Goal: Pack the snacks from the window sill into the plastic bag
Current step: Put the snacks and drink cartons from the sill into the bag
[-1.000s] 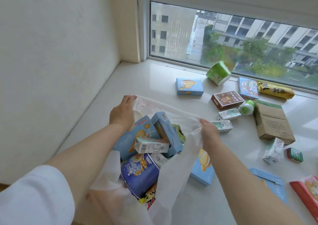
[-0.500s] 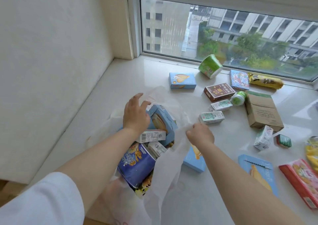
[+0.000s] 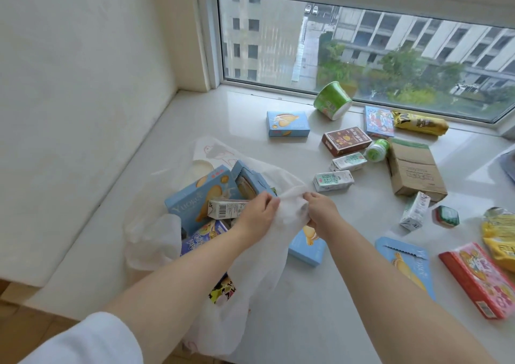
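Note:
A thin white plastic bag [image 3: 262,274] lies on the window sill [image 3: 320,308] at the left, its mouth slack. Inside it show blue biscuit boxes [image 3: 195,196], a small milk carton [image 3: 225,209] and a dark blue packet [image 3: 202,237]. My left hand [image 3: 257,214] and my right hand [image 3: 320,212] meet at the bag's right rim, and each pinches a fold of the plastic. Loose snacks lie to the right: two milk cartons [image 3: 333,180], a brown box [image 3: 346,140], a blue box [image 3: 288,123], a green cup [image 3: 332,100].
A cardboard box [image 3: 415,166] lies right of centre. Further right are a tipped carton [image 3: 414,210], a red box [image 3: 479,278], yellow packets [image 3: 500,235] and a flat blue box [image 3: 407,263]. A wall stands on the left, the window behind.
My left hand left the bag's far rim and swung right to join my right hand on the near rim. The bag's mouth has sagged.

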{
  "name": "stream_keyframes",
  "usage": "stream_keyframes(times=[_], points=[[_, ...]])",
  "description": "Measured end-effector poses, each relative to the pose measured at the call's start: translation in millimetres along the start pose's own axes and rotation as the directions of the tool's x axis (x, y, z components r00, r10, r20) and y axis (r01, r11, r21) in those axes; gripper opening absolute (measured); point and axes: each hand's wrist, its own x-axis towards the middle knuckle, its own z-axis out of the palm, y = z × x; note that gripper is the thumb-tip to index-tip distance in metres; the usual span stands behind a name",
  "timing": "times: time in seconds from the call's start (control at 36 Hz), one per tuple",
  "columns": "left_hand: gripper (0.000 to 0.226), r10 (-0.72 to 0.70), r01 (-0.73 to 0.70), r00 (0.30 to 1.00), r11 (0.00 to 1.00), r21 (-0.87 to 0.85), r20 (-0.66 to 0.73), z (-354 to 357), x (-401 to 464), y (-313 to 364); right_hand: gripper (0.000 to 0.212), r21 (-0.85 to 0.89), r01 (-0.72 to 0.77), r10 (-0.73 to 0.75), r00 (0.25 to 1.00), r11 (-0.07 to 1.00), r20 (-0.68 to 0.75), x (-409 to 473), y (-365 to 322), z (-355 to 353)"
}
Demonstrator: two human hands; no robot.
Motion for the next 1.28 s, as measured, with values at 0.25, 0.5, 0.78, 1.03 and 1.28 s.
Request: stream_keyframes(times=[0.25,0.5,0.78,1.03,1.28], points=[[0.034,0.559,-0.527,0.796,0.451,0.720,0.233,22,-32,-19,0.052,-0.326,-0.110,0.202,0.944,0.939,0.261,-20,-26,1],[0.030,0.506,-0.819,0.567,0.264,0.510,0.650,52,-45,-2,0.020,-0.614,0.000,0.077,0.992,0.789,0.099,-8,10,-29],[0.033,0.402,-0.337,0.911,0.594,0.731,0.093,89,13,37,0.014,-0.537,-0.043,0.096,0.993,0.842,0.070,7,42,-106],[0.032,0.144,-0.285,0.958,0.583,0.761,0.248,186,78,94,0.014,-0.489,-0.108,0.082,0.994,0.865,-0.074,36,65,-217],[0.036,-0.008,-0.246,0.950,0.595,0.765,0.312,287,133,127,0.028,-0.615,-0.179,0.024,0.967,0.768,-0.252,81,73,-338]])
